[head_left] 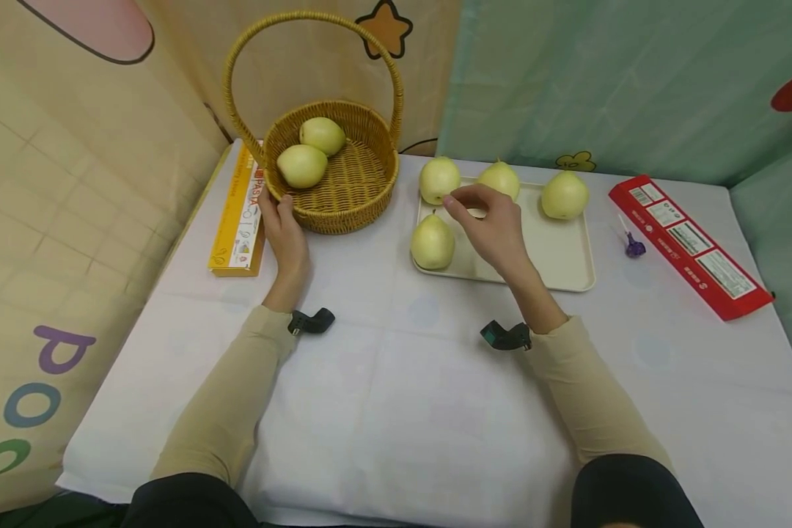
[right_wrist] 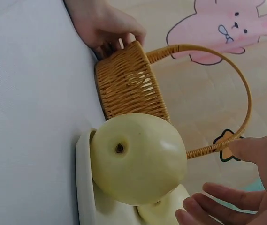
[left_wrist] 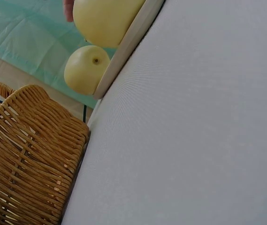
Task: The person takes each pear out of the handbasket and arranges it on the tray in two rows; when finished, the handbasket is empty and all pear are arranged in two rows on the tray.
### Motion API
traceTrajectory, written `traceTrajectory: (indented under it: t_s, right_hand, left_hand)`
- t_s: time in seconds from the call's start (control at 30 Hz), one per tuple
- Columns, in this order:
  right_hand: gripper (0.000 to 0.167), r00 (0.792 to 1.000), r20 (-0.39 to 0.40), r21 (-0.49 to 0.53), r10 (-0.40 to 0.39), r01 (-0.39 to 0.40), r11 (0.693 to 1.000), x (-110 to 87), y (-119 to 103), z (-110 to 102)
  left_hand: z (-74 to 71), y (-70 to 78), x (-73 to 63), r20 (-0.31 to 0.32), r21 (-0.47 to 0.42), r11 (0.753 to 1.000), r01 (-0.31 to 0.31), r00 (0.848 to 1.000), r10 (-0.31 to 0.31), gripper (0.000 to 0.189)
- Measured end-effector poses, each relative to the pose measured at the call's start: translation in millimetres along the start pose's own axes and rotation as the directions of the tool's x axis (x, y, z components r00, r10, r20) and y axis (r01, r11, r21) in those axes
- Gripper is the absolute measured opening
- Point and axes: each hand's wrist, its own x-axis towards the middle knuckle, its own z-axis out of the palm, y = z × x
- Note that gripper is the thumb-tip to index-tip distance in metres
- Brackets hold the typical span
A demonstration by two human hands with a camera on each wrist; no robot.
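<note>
My left hand (head_left: pixel 287 238) grips the near left rim of a wicker basket (head_left: pixel 343 218), thumb over the edge; the right wrist view shows its fingers against the outer wall. Two pale green pears lie in the basket, a nearer pear (head_left: pixel 301 166) and a farther pear (head_left: pixel 321 136). Above the left part of a cream tray (head_left: pixel 548 257), my right hand (head_left: pixel 495 229) hovers with nothing between thumb and fingers. Several pears stand on that tray, among them a front-left pear (head_left: pixel 433 243), large in the right wrist view as well, and a right-hand pear (head_left: pixel 564 196).
A yellow pasta box (head_left: pixel 235 220) lies left of the basket, partly behind it. Right of the tray are a purple-wrapped lollipop (head_left: pixel 634 247) and a long red box (head_left: pixel 689 246). The basket's tall handle (head_left: pixel 313 16) arches above it. Curtains hang along the back.
</note>
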Motion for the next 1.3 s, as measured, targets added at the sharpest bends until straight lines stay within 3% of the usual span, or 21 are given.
traceTrajectory:
  t_s: [0.23, 0.63, 0.9, 1.03, 1.3]
  right_hand:
    - [0.042, 0.999, -0.044, 0.16, -0.03, 0.037, 0.986, 1.0, -2, 12]
    - [0.043, 0.997, -0.041, 0.258, -0.07, 0.078, 0.963, 17.7, -33, 48]
    - [0.039, 0.995, -0.069, 0.279, -0.073, 0.089, 0.956, 38.9, -66, 88]
    - [0.038, 0.995, -0.089, 0.298, -0.036, 0.061, 0.953, 55.8, -79, 110]
    - [0.042, 0.998, -0.064, 0.248, 0.01, 0.006, 0.969, 76.2, -83, 148]
  left_hand:
    - [1.4, -0.8, 0.9, -0.005, 0.004, 1.0, -0.003, 1.0, 0.003, 0.055]
    - [3.1, -2.0, -0.5, -0.012, 0.01, 1.0, 0.014, 1.0, -0.014, 0.055]
    - [0.7, -1.9, 0.5, -0.02, 0.019, 1.0, 0.003, 1.0, -0.003, 0.055]
    - [0.6, -1.2, 0.5, -0.02, 0.032, 0.999, 0.01, 1.0, -0.01, 0.055]
    - [0.9, -0.7, 1.4, -0.034, 0.049, 0.998, 0.025, 0.999, -0.023, 0.056]
